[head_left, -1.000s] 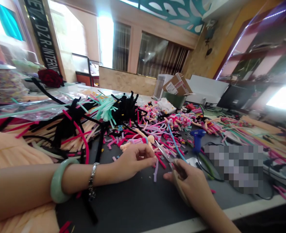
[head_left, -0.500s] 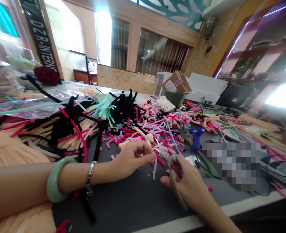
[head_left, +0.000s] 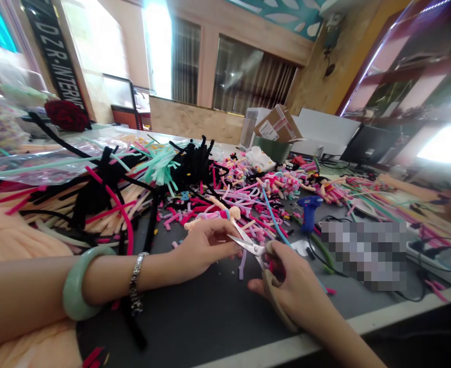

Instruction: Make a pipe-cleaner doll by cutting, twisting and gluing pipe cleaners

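My left hand [head_left: 202, 248] rests on the dark table [head_left: 210, 317], fingers pinched on a small piece I cannot make out. My right hand [head_left: 294, 291] grips a pair of scissors [head_left: 254, 249] with tan handles; the blades are parted and point left toward the left fingertips. A short lilac pipe-cleaner piece [head_left: 241, 263] hangs just below the blades. Behind the left hand lies a small pipe-cleaner doll [head_left: 210, 217] in peach and pink. A green bangle [head_left: 75, 283] and a silver bracelet [head_left: 135, 289] are on my left wrist.
Heaps of pipe cleaners, black [head_left: 194, 163], pink, mint and peach [head_left: 3, 240], cover the table's left and back. A blue glue gun [head_left: 307, 209] stands right of centre, with cables [head_left: 432, 250] beyond. A cardboard box [head_left: 277, 125] sits at the back. The table's white edge [head_left: 325, 340] runs along the front.
The scissors have swung up and left, blades parting, until their tips reach my left fingertips. My left hand has stayed nearly still, and the view has shifted slightly left.
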{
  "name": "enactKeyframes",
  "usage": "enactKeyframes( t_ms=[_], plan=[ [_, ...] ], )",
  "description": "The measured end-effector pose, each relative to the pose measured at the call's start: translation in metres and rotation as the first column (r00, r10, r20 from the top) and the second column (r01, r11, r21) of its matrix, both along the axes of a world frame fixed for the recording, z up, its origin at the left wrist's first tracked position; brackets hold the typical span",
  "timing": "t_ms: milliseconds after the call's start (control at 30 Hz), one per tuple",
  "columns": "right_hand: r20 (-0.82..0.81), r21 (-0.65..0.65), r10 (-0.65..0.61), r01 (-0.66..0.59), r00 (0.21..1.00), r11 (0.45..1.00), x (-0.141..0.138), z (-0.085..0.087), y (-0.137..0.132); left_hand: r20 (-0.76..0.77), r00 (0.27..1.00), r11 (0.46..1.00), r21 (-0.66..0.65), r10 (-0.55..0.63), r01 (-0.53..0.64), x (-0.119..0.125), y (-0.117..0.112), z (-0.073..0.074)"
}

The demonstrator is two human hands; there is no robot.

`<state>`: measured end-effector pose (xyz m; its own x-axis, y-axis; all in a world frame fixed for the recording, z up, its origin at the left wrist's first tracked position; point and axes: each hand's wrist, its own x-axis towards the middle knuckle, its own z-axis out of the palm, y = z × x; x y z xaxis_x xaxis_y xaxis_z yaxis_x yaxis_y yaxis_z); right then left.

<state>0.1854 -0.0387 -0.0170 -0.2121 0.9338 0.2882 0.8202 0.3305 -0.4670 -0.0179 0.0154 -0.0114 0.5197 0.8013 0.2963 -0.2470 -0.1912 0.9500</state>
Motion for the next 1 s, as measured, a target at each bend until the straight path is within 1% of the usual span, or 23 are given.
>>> enactKeyframes(
  t_ms=[233,500,1000],
  plan=[
    [-0.006,0.003,0.011,-0.011,1.0,1.0,0.0008,0.0013,-0.0015,0.062,0.998,0.995,-0.099,0.031,-0.025,-0.0002,-0.0005,-0.0009],
    [0.005,0.016,0.017,-0.018,1.0,1.0,0.0001,0.0004,0.0004,0.118,0.993,0.983,-0.184,0.026,-0.004,0.0012,-0.0022,-0.0024],
    [0.016,0.028,-0.002,0.001,1.0,1.0,0.0013,0.0002,0.0013,0.12,0.993,0.974,-0.227,0.022,0.006,0.0017,-0.002,-0.0026]
  ],
)
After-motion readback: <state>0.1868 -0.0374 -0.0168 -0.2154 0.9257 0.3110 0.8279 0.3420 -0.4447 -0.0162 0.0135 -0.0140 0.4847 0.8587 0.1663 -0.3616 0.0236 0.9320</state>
